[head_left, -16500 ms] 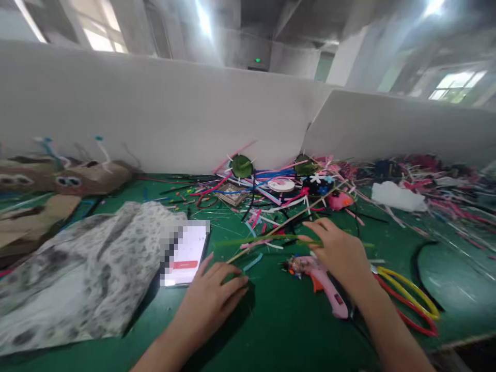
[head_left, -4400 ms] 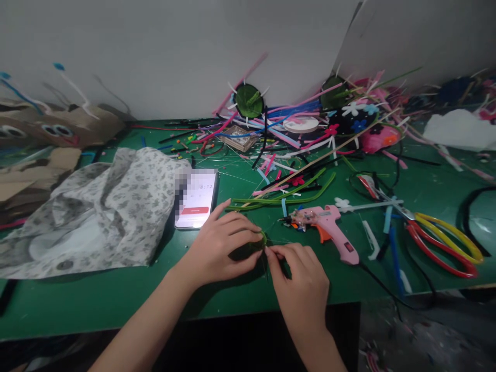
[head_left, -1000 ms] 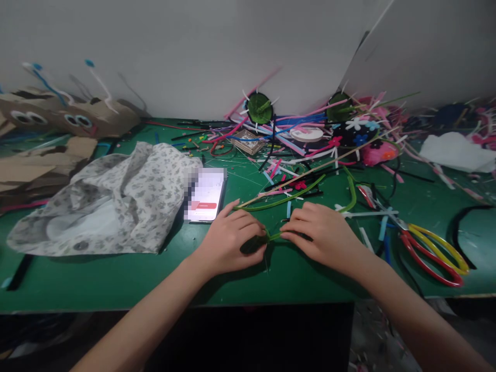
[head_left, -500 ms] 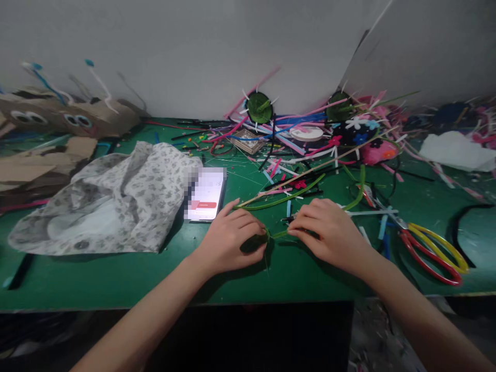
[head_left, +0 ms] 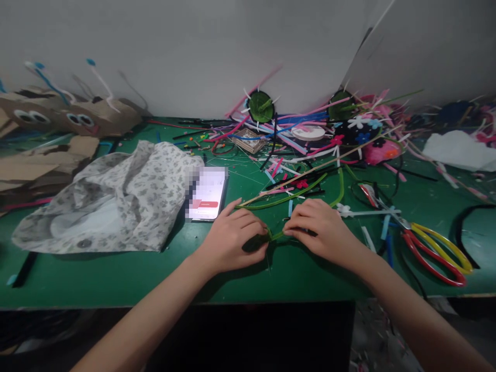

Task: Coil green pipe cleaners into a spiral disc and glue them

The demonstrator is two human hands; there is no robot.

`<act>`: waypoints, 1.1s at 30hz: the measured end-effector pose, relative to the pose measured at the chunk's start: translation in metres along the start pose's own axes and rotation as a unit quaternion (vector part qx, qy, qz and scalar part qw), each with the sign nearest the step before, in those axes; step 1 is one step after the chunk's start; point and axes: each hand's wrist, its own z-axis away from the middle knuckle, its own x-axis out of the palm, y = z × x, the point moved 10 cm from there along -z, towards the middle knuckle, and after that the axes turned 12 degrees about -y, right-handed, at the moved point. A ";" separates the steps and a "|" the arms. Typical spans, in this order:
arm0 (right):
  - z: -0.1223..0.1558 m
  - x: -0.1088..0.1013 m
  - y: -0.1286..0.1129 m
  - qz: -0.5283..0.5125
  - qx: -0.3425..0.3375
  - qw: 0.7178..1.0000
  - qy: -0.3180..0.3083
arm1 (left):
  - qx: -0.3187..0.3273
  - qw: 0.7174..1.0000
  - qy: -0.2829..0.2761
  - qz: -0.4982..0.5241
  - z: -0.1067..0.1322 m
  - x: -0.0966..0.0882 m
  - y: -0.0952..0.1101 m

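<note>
Over the green table [head_left: 318,287], left fingers [head_left: 249,225] and right fingers [head_left: 301,222] pinch a green strip [head_left: 277,236], its far end now further left.

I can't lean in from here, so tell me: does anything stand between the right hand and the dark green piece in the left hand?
Nothing visible blocks the gap. Only the green pipe cleaner, pinched in the right hand, runs across it toward the dark green piece in the left hand.

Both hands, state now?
Left hand: closed, holding a dark green piece, partly hidden.
Right hand: closed, pinching a green pipe cleaner.
</note>
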 end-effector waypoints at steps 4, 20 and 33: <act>-0.005 0.002 0.005 -0.023 -0.007 1.000 -0.011 | 0.001 1.000 -0.001 -0.002 0.000 0.000 0.000; -0.043 0.001 -0.003 0.027 -0.085 0.980 -0.178 | -0.002 1.000 -0.013 -0.003 -0.001 0.003 -0.001; -0.042 -0.007 0.005 0.048 -0.059 0.987 -0.140 | -0.010 1.000 -0.012 -0.006 0.000 0.004 -0.002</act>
